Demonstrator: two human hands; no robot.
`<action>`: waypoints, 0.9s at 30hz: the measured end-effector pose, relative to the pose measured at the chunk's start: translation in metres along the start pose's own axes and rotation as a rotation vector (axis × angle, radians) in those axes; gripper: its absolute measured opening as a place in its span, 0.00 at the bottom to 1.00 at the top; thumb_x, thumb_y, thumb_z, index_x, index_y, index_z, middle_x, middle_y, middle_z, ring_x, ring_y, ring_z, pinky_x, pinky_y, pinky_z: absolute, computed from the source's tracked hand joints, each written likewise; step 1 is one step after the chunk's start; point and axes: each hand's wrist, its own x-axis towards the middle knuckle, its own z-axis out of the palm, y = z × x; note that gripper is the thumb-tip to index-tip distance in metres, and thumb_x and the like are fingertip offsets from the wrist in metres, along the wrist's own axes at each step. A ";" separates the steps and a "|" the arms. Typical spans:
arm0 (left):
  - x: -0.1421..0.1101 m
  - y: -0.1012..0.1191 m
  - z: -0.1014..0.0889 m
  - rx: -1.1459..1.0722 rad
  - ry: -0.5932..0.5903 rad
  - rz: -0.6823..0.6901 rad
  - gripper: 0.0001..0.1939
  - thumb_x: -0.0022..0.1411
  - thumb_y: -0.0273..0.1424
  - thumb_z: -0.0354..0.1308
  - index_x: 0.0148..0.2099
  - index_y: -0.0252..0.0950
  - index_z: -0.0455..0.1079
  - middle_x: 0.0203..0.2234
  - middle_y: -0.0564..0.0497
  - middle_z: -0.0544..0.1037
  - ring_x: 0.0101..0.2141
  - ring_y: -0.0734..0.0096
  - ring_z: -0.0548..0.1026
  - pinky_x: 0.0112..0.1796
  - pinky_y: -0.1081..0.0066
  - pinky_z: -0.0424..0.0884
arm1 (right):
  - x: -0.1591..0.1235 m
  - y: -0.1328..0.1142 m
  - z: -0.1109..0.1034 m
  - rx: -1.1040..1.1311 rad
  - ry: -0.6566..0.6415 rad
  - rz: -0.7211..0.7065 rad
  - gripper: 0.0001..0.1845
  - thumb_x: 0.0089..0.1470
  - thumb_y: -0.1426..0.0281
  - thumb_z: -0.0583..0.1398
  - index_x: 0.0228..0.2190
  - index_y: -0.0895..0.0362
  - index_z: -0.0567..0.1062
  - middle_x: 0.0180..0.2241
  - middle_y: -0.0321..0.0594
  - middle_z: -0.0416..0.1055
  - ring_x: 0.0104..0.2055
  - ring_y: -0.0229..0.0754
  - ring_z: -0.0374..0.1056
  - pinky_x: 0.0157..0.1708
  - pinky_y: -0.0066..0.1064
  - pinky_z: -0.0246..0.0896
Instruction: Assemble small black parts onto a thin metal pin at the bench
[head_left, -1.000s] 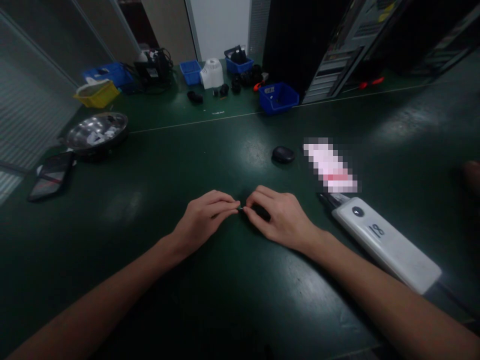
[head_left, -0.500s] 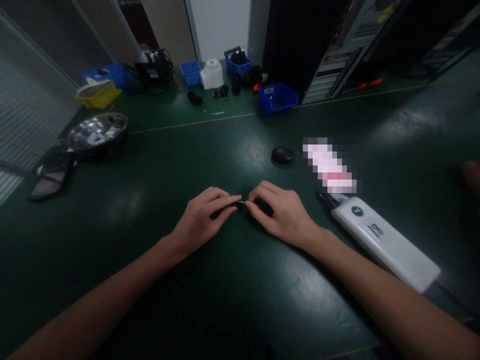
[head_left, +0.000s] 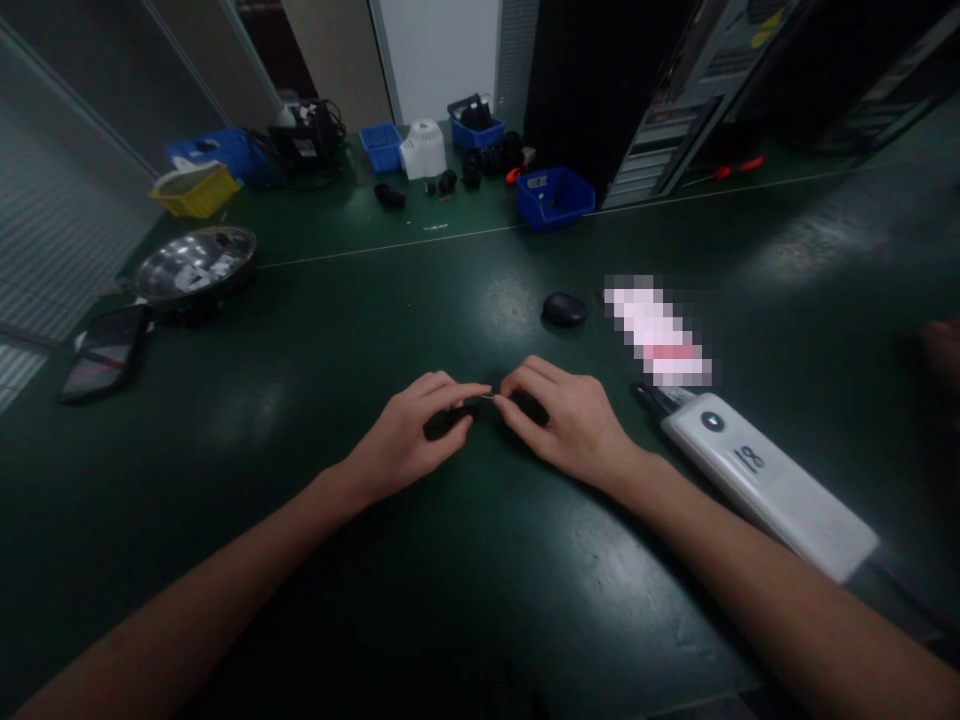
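Just above the dark green table, my right hand (head_left: 574,415) pinches a small, thin, shiny piece (head_left: 487,397) between thumb and index finger. It is too small to tell its kind. My left hand (head_left: 409,430) faces it from the left, its thumb and index finger parted. The left index fingertip reaches the small piece, touching it or very close to it. A black computer mouse (head_left: 564,310) lies on the table beyond my right hand.
At right, a white device marked 18 (head_left: 772,485) lies near my right forearm, below a pixelated phone-like shape (head_left: 656,330). A metal bowl (head_left: 195,262) with white pieces stands at left by a dark flat object (head_left: 105,352). Farther back are a blue bin (head_left: 555,200) and a yellow basket (head_left: 196,190).
My left thumb has come away from the index finger, opening the left pinch. The left index finger has stretched toward the right hand, which keeps its pinch with little movement.
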 end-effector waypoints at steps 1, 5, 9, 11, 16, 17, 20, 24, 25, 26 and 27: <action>0.000 0.000 0.001 0.044 -0.005 0.007 0.23 0.70 0.32 0.54 0.65 0.52 0.62 0.46 0.53 0.72 0.45 0.74 0.69 0.46 0.68 0.70 | 0.000 0.000 0.000 -0.017 -0.009 0.003 0.13 0.68 0.60 0.53 0.40 0.54 0.73 0.39 0.38 0.72 0.34 0.37 0.67 0.31 0.30 0.54; -0.001 0.000 0.007 0.298 -0.014 0.037 0.22 0.71 0.32 0.50 0.65 0.48 0.62 0.46 0.50 0.70 0.44 0.70 0.67 0.42 0.65 0.68 | 0.001 0.000 0.000 -0.115 -0.064 0.011 0.13 0.68 0.60 0.54 0.39 0.53 0.74 0.39 0.38 0.72 0.33 0.38 0.66 0.29 0.31 0.50; -0.002 -0.001 0.009 0.415 -0.009 0.039 0.21 0.71 0.32 0.47 0.64 0.44 0.63 0.45 0.49 0.69 0.43 0.69 0.66 0.42 0.65 0.68 | 0.001 -0.001 -0.004 -0.156 -0.092 0.042 0.12 0.66 0.60 0.55 0.38 0.52 0.75 0.37 0.37 0.72 0.31 0.38 0.64 0.27 0.32 0.46; -0.003 -0.002 0.006 0.435 -0.009 0.028 0.21 0.72 0.32 0.46 0.65 0.45 0.62 0.46 0.49 0.69 0.43 0.69 0.66 0.42 0.64 0.69 | 0.001 -0.001 -0.006 -0.158 -0.080 0.081 0.11 0.64 0.61 0.56 0.37 0.52 0.75 0.37 0.37 0.72 0.31 0.38 0.64 0.28 0.32 0.46; -0.006 -0.006 -0.007 0.399 -0.018 0.077 0.25 0.71 0.31 0.48 0.68 0.48 0.56 0.48 0.50 0.71 0.47 0.68 0.68 0.46 0.62 0.70 | 0.002 0.002 -0.008 -0.138 -0.029 0.154 0.11 0.63 0.61 0.57 0.35 0.53 0.75 0.36 0.37 0.73 0.32 0.39 0.65 0.29 0.32 0.48; -0.007 -0.007 -0.010 0.377 -0.017 0.083 0.27 0.71 0.31 0.49 0.69 0.49 0.53 0.49 0.50 0.72 0.47 0.68 0.68 0.48 0.62 0.71 | 0.002 0.002 -0.008 -0.129 -0.026 0.157 0.11 0.63 0.61 0.56 0.35 0.53 0.75 0.36 0.37 0.73 0.32 0.39 0.65 0.29 0.32 0.48; -0.008 -0.011 -0.016 0.308 -0.025 0.088 0.26 0.70 0.32 0.53 0.67 0.48 0.56 0.51 0.52 0.73 0.49 0.70 0.70 0.51 0.62 0.72 | 0.002 0.002 -0.007 -0.112 -0.023 0.159 0.11 0.63 0.61 0.56 0.35 0.53 0.75 0.36 0.37 0.73 0.32 0.39 0.65 0.29 0.32 0.49; -0.004 -0.014 -0.012 0.298 0.012 0.151 0.15 0.71 0.34 0.52 0.58 0.47 0.68 0.57 0.54 0.71 0.58 0.71 0.66 0.59 0.61 0.70 | 0.001 0.001 -0.006 -0.106 -0.009 0.170 0.11 0.63 0.61 0.56 0.34 0.53 0.75 0.36 0.37 0.73 0.33 0.39 0.66 0.30 0.32 0.50; -0.003 -0.014 -0.010 0.297 0.013 0.155 0.15 0.71 0.34 0.52 0.57 0.47 0.68 0.59 0.54 0.70 0.60 0.71 0.65 0.61 0.60 0.69 | 0.001 0.001 -0.006 -0.105 -0.006 0.172 0.12 0.63 0.61 0.56 0.34 0.53 0.75 0.36 0.37 0.73 0.33 0.39 0.66 0.31 0.32 0.50; -0.001 -0.012 -0.008 0.295 0.003 0.152 0.15 0.71 0.34 0.51 0.58 0.47 0.68 0.60 0.54 0.69 0.61 0.71 0.65 0.62 0.58 0.68 | 0.001 0.001 -0.006 -0.104 -0.004 0.173 0.12 0.63 0.61 0.56 0.34 0.53 0.75 0.36 0.37 0.73 0.33 0.39 0.67 0.31 0.32 0.51; 0.001 -0.011 -0.006 0.294 -0.018 0.148 0.16 0.72 0.34 0.49 0.59 0.47 0.66 0.60 0.55 0.69 0.61 0.71 0.65 0.63 0.58 0.67 | 0.001 0.001 -0.006 -0.102 -0.003 0.174 0.11 0.63 0.61 0.57 0.34 0.53 0.75 0.36 0.37 0.73 0.33 0.39 0.67 0.31 0.32 0.51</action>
